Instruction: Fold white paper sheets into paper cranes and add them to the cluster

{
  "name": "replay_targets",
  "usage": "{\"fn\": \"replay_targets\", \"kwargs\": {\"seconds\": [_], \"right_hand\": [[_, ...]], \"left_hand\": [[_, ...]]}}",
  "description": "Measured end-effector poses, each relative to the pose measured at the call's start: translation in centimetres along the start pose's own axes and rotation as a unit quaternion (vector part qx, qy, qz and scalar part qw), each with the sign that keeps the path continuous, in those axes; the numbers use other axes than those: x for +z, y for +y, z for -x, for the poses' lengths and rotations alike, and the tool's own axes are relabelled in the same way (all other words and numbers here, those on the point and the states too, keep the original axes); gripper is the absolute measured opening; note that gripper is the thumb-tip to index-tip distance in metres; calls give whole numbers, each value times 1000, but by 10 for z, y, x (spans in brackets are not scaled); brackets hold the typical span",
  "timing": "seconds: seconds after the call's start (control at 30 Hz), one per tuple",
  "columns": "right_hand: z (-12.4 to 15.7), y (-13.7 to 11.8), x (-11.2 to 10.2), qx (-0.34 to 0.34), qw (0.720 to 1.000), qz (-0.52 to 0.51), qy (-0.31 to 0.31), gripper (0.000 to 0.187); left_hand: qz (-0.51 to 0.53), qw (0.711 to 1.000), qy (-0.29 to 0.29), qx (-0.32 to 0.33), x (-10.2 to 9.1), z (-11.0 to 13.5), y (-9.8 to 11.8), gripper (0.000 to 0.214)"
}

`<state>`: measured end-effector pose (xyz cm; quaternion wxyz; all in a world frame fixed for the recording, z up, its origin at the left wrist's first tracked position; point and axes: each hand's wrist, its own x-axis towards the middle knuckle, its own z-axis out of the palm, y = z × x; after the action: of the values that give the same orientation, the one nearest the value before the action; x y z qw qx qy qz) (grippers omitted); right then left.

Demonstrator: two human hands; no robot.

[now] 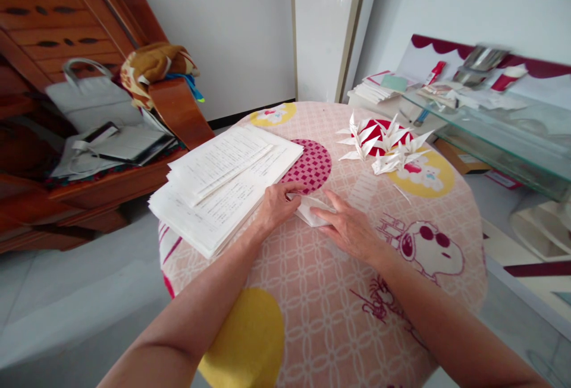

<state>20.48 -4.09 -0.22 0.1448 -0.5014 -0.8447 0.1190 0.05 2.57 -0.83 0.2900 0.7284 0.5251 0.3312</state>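
A small piece of folded white paper [307, 214] lies on the patterned tablecloth between my hands. My left hand [282, 202] grips its left edge, with the thumb and fingers closed on it. On the right side, my right hand [350, 224] rests with fingers apart, the fingertips touching the paper's edge. Left of my hands is a thick stack of printed paper sheets [209, 197], with narrower sheets on top. Several folded white paper cranes [386, 141] stand grouped at the back right of the table.
The round table's cloth [312, 316] has printed figures and coloured circles. A glass shelf [499, 132] at right carries cups and papers. A wooden bench [111, 191] at left holds a light bag [96, 99]. A paper sliver [402, 194] lies near the cranes.
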Motion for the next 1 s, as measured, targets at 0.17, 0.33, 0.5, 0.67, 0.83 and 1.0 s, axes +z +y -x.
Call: {"fn": "replay_targets", "kwargs": {"seconds": [0.17,0.33,0.5,0.67,0.83,1.0], "right_hand": [[-4,0,1,4,1000,21,-4,44],[-6,0,5,5,1000,29,6,40],[-11,2,15,25,999,6,47,30],[-15,4,25,60,994,-48,82,17],[-18,3,31,75,989,-77,102,14],[-20,1,33,85,988,-78,106,10]], "left_hand": [[15,1000,6,-3,0,1,0,35],[7,998,-56,16,-5,-1,-1,45],[-23,997,-77,15,-1,-3,-4,50],[-9,998,-57,33,7,-2,-7,43],[-2,998,-58,25,9,-1,-7,46],[10,999,-44,1,11,-2,-8,49]]}}
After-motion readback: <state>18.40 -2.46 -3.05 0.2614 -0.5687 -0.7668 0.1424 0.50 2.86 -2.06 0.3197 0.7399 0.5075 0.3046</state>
